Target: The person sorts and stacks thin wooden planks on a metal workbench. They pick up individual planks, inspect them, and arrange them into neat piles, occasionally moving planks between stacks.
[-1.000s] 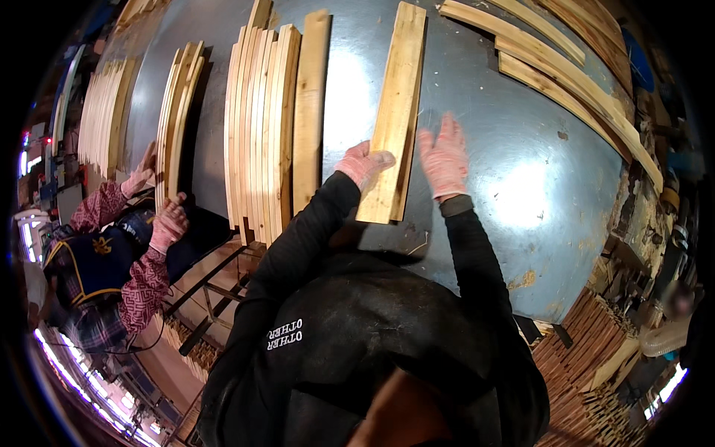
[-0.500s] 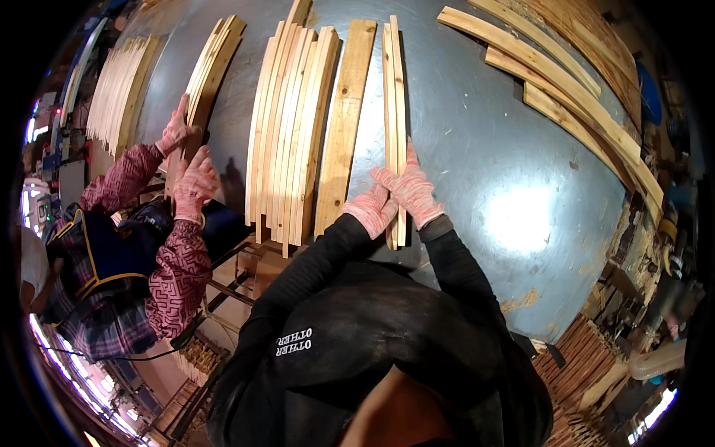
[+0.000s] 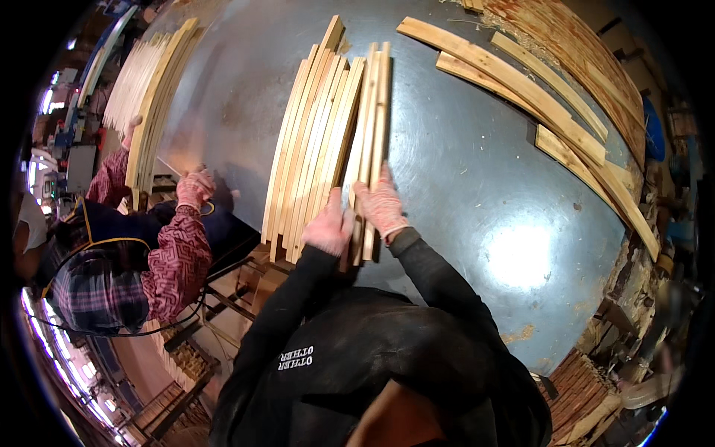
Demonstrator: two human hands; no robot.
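A small bundle of narrow wooden strips [image 3: 369, 141] stands on edge, lengthwise in front of me on the grey metal table [image 3: 454, 194]. My right hand [image 3: 381, 206], in a pink-and-white knit glove, is closed around the near part of these strips, thumb on the left side and fingers along the right. My left hand [image 3: 329, 229], gloved alike and slightly blurred, lies at the bundle's near left side with fingers stretched forward and thumb apart. Just left of it, a wider row of wooden strips [image 3: 307, 149] lies side by side, its far ends uneven.
At the left, a co-worker's gloved hand [image 3: 195, 188] is near the table edge, with more boards [image 3: 160, 104] and a pale stack of strips [image 3: 134, 86] beyond. Loose boards [image 3: 521, 89] lie at the far right, beside a wooden panel [image 3: 570, 52]. Sawdust [image 3: 519, 334] marks the near right corner.
The board that lay flat between row and bundle no longer shows its wide face; the bundle now sits close against the row. My hands have separated. The co-worker's boards have moved left.
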